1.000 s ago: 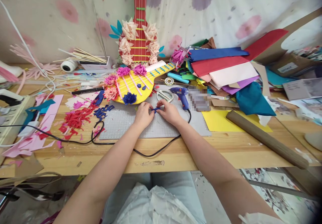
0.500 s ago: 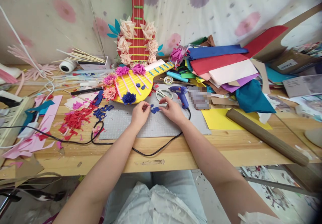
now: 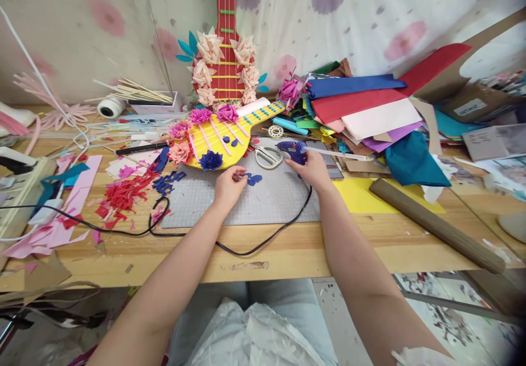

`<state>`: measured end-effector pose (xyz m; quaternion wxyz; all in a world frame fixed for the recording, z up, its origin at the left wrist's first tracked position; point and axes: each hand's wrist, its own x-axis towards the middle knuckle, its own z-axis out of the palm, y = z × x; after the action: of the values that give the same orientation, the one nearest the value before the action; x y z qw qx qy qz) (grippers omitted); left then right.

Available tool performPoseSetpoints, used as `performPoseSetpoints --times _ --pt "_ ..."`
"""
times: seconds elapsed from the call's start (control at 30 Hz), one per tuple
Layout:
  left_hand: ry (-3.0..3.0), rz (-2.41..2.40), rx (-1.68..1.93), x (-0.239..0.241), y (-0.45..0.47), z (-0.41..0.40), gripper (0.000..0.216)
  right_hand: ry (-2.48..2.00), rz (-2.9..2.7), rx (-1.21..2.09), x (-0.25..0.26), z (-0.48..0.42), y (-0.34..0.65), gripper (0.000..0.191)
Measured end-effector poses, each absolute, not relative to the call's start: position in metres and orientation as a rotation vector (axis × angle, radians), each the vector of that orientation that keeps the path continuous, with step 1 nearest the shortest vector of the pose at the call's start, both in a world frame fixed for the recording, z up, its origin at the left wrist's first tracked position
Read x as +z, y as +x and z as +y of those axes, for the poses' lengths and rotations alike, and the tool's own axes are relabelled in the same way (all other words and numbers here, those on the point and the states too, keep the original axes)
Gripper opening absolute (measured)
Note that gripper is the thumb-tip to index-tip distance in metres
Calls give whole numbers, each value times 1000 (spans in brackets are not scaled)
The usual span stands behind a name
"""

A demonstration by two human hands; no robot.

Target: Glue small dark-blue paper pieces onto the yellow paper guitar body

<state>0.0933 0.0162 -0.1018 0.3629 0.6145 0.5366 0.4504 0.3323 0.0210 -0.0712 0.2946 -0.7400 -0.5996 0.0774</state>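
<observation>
My left hand (image 3: 230,188) is over the grey cutting mat (image 3: 197,204), thumb and fingers pinched on a small blue paper petal that barely shows. Right beside its fingertips lie several more blue petals (image 3: 254,179). My right hand (image 3: 313,170) is closed around the handle of a blue hot glue gun (image 3: 291,148), whose nozzle points left and whose glue stick (image 3: 341,153) sticks out at the back. Between the hands and further back are scissors (image 3: 269,158). A yellow paper guitar (image 3: 213,137) with pink and blue paper flowers lies behind my left hand.
A black cord (image 3: 263,245) loops across the table front. Red paper shreds (image 3: 127,193) and blue scraps (image 3: 168,181) are on the left. To the right are a paper stack (image 3: 370,106), a yellow sheet (image 3: 353,196) and a brown stick (image 3: 435,223). A red guitar (image 3: 226,75) stands behind.
My right hand has moved right, from beside the blue petals to the glue gun, and has taken hold of it. My left hand has stayed nearly in place.
</observation>
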Motion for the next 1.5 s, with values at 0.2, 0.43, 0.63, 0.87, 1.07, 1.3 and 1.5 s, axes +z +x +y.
performPoseSetpoints --times 0.2,0.43,0.63,0.87,1.07,1.3,1.5 --pt "1557 1410 1178 -101 93 16 9 -1893 -1332 469 -81 28 326 44" --pt "1416 1394 1248 -107 94 21 10 -1435 -1370 1045 -59 1 323 43" --pt "1371 1409 1243 -103 94 19 9 -1575 -1602 1129 -59 -6 312 44" --pt "1308 1388 1241 -97 96 18 5 -1644 -1639 1075 -55 -7 302 40" --pt "1275 1363 1238 -96 97 17 4 -1615 -1633 1052 -58 -7 301 42" --pt "1277 1362 1241 -98 96 18 4 -1606 -1642 1059 -60 -7 301 42" --pt "1277 1363 1237 -97 96 18 5 -1654 -1639 1047 -59 -7 301 40"
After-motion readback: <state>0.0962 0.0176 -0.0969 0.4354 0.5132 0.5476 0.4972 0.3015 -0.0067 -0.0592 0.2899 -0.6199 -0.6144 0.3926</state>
